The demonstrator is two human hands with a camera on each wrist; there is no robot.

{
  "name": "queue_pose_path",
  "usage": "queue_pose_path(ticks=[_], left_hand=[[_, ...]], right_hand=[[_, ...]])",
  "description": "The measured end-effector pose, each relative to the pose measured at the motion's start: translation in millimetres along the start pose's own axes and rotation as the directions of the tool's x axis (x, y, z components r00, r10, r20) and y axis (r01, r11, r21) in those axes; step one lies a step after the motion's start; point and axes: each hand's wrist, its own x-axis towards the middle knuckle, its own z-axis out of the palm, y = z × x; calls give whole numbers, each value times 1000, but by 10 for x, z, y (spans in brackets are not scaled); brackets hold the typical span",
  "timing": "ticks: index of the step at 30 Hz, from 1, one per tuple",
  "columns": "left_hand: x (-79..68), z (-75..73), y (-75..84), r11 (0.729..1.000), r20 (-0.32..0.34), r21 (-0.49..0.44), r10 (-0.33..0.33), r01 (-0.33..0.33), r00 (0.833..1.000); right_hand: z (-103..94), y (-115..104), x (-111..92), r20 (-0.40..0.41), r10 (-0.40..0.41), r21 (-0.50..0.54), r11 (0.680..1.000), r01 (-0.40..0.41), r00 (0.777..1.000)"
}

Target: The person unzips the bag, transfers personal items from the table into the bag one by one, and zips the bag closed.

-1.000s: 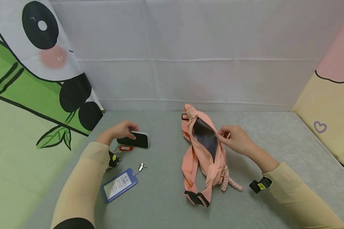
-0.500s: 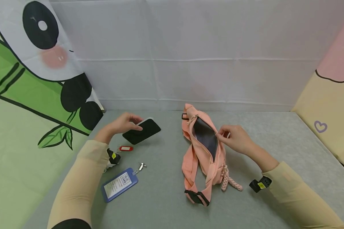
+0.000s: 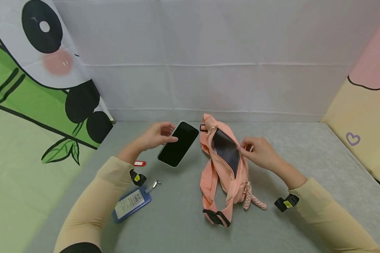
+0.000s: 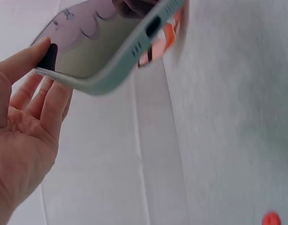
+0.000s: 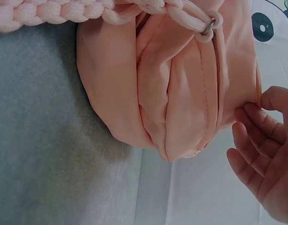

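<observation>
My left hand [image 3: 158, 135] pinches a smartphone [image 3: 178, 144] by its left edge, tilted and lifted above the table. In the left wrist view the phone [image 4: 106, 51] shows a pale case with a port in its end, thumb on the screen side and fingers behind. Just right of the phone lies a peach waist bag [image 3: 223, 158], its zip open on a dark grey lining. My right hand [image 3: 259, 151] pinches the right edge of that opening. In the right wrist view thumb and forefinger hold the rim of the bag [image 5: 181, 89].
A blue ID card holder [image 3: 132, 203] with a metal clip lies near my left forearm. A red key tag [image 3: 140, 163] is partly hidden by the left wrist. A braided cord [image 3: 251, 198] hangs from the bag. A white cloth wall [image 3: 209, 70] stands behind the grey table [image 3: 177, 218].
My left hand has picked the smartphone up off the table and carried it right, towards the bag, turning it more upright. The right hand keeps its hold on the bag's edge.
</observation>
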Motion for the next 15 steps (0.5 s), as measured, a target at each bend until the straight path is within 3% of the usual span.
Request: queue_pose_path(ticks=[5, 8, 15], left_hand=[[-17, 138, 188, 998, 31, -43, 52, -51, 998], [-16, 193, 327, 992, 47, -14, 130, -129, 990], [83, 291, 600, 952, 108, 27, 301, -305, 948]], right_hand=[[8, -31, 4, 2, -4, 3, 1000, 4, 1000], [8, -45, 3, 3, -3, 8, 1000, 3, 1000], [9, -71, -5, 8, 10, 15, 1000, -10, 1000]])
